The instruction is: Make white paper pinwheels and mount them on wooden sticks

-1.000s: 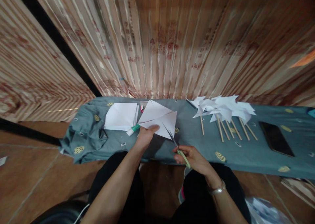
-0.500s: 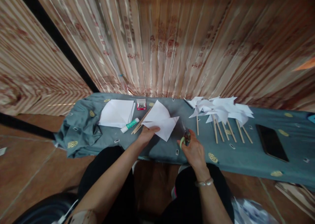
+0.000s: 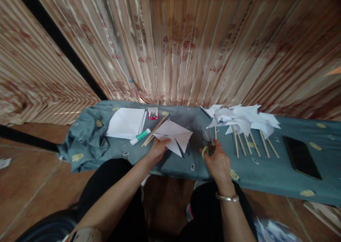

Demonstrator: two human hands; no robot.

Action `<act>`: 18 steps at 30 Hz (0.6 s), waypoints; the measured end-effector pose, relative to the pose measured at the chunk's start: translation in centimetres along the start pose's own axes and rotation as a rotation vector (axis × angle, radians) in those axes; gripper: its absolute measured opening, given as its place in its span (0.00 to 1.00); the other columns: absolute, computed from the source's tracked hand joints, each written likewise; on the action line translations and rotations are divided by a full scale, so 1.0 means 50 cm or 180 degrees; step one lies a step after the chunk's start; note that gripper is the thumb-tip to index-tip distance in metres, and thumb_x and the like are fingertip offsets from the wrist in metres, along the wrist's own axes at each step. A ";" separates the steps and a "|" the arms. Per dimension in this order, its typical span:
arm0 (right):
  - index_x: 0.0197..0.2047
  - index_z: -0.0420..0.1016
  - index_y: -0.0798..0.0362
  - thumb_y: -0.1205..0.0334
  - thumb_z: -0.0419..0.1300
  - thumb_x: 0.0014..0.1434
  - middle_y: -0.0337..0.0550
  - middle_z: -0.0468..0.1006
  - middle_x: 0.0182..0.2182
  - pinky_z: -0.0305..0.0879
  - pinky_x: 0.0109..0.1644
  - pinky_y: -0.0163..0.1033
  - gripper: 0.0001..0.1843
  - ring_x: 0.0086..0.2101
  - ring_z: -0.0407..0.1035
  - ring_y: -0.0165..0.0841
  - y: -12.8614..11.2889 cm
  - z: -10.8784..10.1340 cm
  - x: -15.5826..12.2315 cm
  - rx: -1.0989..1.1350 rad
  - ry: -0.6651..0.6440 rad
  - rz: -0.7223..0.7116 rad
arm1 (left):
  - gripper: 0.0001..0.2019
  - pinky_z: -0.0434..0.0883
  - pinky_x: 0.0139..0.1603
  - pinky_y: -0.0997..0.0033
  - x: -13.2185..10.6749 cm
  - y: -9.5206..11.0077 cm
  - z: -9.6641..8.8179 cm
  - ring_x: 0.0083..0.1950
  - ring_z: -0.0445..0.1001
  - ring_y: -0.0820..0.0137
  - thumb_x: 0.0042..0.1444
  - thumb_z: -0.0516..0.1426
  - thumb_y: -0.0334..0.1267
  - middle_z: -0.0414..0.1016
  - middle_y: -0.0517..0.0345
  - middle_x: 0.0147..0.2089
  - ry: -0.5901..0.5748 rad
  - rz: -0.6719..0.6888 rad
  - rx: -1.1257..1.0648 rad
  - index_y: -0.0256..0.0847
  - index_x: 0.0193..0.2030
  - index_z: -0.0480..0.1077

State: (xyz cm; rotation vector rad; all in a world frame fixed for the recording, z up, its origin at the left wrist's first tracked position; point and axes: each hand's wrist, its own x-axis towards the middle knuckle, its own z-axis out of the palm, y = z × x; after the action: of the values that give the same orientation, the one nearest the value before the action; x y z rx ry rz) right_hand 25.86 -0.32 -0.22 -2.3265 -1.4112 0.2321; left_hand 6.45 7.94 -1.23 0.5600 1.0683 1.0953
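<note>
My left hand (image 3: 157,148) pinches the near edge of a cut white paper square (image 3: 174,135) and holds it just above the teal cloth (image 3: 266,171). To its right, my right hand (image 3: 218,161) is closed on the green-handled scissors (image 3: 208,148), which point away from me and rest on or just over the cloth. Beside the paper lie thin wooden sticks (image 3: 154,131) and a green-and-white glue stick (image 3: 140,136).
A stack of white sheets (image 3: 125,122) and a small red box (image 3: 152,113) lie at the left. Several finished white pinwheels on sticks (image 3: 241,119) sit at the right, with a dark phone (image 3: 302,152) beyond. A striped curtain hangs behind.
My right hand took the scissors out of the paper and moved them right onto the cloth, blades pointing away. My left hand kept its hold and the paper's flaps settled lower.
</note>
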 end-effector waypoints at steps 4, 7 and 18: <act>0.63 0.59 0.64 0.51 0.58 0.59 0.60 0.80 0.42 0.68 0.43 0.44 0.35 0.42 0.76 0.48 0.014 0.007 -0.001 -0.0199 0.0160 -0.0114 | 0.15 0.74 0.45 0.62 -0.016 -0.010 0.004 0.40 0.79 0.62 0.33 0.66 0.28 0.80 0.55 0.33 -0.0209 -0.0047 0.0024 0.37 0.32 0.72; 0.62 0.62 0.63 0.51 0.57 0.60 0.60 0.80 0.40 0.68 0.44 0.45 0.33 0.41 0.76 0.48 0.023 0.010 -0.003 -0.0362 0.0170 -0.0081 | 0.12 0.73 0.47 0.60 -0.029 -0.010 -0.003 0.40 0.78 0.61 0.36 0.66 0.31 0.80 0.54 0.31 -0.0309 -0.0060 0.0235 0.37 0.30 0.73; 0.61 0.64 0.66 0.53 0.54 0.63 0.66 0.79 0.42 0.67 0.47 0.48 0.30 0.44 0.75 0.51 0.008 0.011 -0.010 -0.0643 0.0106 -0.0071 | 0.28 0.56 0.69 0.55 0.001 0.018 -0.047 0.66 0.64 0.58 0.44 0.62 0.28 0.68 0.48 0.63 -0.0133 0.1396 0.1330 0.40 0.56 0.69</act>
State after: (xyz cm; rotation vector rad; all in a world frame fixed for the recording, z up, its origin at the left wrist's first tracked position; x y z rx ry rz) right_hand 25.76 -0.75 -0.90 -2.4607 -1.5052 0.0455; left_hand 3.97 8.07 -1.51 1.1879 1.1754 1.2331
